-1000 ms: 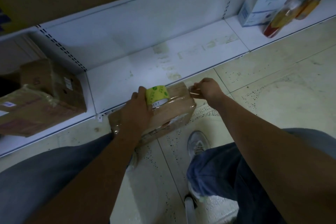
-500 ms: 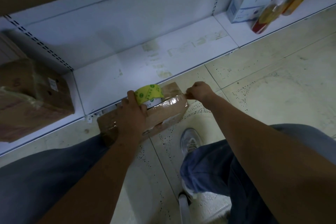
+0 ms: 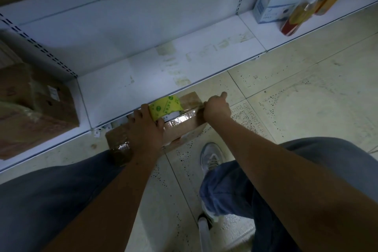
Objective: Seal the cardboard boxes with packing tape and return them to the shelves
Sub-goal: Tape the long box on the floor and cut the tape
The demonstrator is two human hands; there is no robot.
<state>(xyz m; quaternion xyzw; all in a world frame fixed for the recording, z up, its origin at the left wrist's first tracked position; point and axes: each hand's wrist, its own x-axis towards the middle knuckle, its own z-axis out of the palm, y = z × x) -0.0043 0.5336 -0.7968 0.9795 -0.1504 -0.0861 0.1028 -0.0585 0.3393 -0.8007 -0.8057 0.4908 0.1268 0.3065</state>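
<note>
Left hand (image 3: 146,129) grips yellow tape roll (image 3: 165,107) atop brown cardboard box (image 3: 180,127) on speckled tiled floor (image 3: 296,92); right hand (image 3: 216,106) pinches tape end beside white shelf's (image 3: 143,82) front edge.

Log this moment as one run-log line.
left hand grips tape roll | right hand presses tape at box end | box on floor

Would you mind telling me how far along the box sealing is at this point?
Done: two taped boxes already sit on the shelf at the left. In hand: the small box lies on the floor against the shelf edge; the left hand holds the yellow tape roll on it while the right hand grips its far end. Left: finish taping and shelve it.
</note>
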